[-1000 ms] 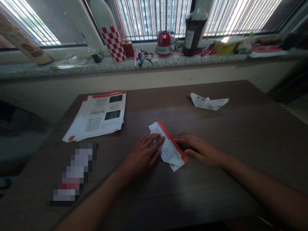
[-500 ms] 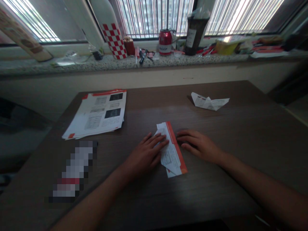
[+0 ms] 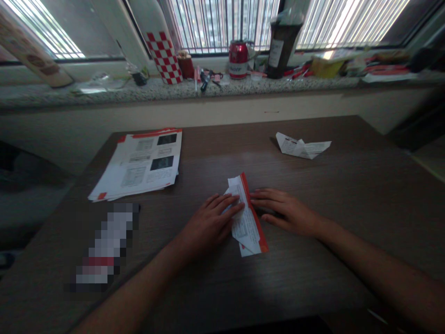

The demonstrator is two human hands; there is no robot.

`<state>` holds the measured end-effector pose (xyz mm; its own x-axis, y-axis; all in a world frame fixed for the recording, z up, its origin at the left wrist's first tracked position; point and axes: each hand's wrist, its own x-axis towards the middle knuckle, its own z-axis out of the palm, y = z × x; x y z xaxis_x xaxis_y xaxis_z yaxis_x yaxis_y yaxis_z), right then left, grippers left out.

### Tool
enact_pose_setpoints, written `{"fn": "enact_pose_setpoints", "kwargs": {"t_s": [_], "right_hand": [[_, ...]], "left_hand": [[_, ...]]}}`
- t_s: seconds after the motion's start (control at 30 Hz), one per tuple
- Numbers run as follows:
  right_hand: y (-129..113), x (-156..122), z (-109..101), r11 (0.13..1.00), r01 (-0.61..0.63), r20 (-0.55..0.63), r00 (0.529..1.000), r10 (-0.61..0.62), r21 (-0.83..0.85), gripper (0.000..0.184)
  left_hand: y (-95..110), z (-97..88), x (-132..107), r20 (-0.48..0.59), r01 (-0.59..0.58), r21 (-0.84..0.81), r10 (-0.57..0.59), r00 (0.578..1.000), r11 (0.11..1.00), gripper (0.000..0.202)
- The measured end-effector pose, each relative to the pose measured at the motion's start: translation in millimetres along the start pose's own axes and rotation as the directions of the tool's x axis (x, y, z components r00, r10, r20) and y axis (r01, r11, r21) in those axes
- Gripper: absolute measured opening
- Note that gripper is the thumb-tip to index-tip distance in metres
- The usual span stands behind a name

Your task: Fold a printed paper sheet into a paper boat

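Note:
A folded printed sheet with a red edge (image 3: 247, 222) lies on the brown wooden table (image 3: 313, 195). My left hand (image 3: 210, 224) rests flat on its left part, fingers stretched out and pressing it down. My right hand (image 3: 287, 211) lies flat on the table at its right side, fingertips touching the red edge. Neither hand holds anything up.
A stack of printed papers (image 3: 139, 164) lies at the left of the table. A folded paper boat (image 3: 301, 146) sits at the far right. A blurred-out object (image 3: 104, 248) lies near the left front. The stone windowsill holds a red can (image 3: 238, 59), a checkered cup (image 3: 165, 58) and clutter.
The folded sheet has turned from a slanted lie to nearly upright along the table. My right hand's fingers have shifted in against its red edge. My left hand stays pressed on it.

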<state>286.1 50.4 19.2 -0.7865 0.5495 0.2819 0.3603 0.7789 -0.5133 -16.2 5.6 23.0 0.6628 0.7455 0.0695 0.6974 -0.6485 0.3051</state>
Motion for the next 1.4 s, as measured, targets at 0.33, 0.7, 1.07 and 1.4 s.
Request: {"fn": "enact_pose_setpoints", "kwargs": {"t_s": [0.33,0.7,1.07,1.4], "right_hand": [[-7,4,4,0.996,0.074,0.080,0.994,-0.069,-0.059,0.059],[-8,4,1,0.991,-0.087,-0.063,0.995,0.081,-0.098,0.039],[-7,3,1,0.999,0.022,0.063,0.998,-0.020,-0.037,0.058],[-8,5,8,0.991,0.050,0.140,0.990,-0.032,-0.125,0.063]], "left_hand": [[3,3.9,0,-0.056,-0.003,-0.034,0.001,0.998,0.999,0.051],[0,2.5,-1,-0.066,0.002,-0.049,-0.005,0.998,0.999,0.050],[2,0.9,-1,-0.065,-0.004,-0.041,0.002,0.998,0.999,0.051],[2,-1.2,0,-0.069,0.074,-0.164,-0.087,0.994,0.984,0.048]]}}
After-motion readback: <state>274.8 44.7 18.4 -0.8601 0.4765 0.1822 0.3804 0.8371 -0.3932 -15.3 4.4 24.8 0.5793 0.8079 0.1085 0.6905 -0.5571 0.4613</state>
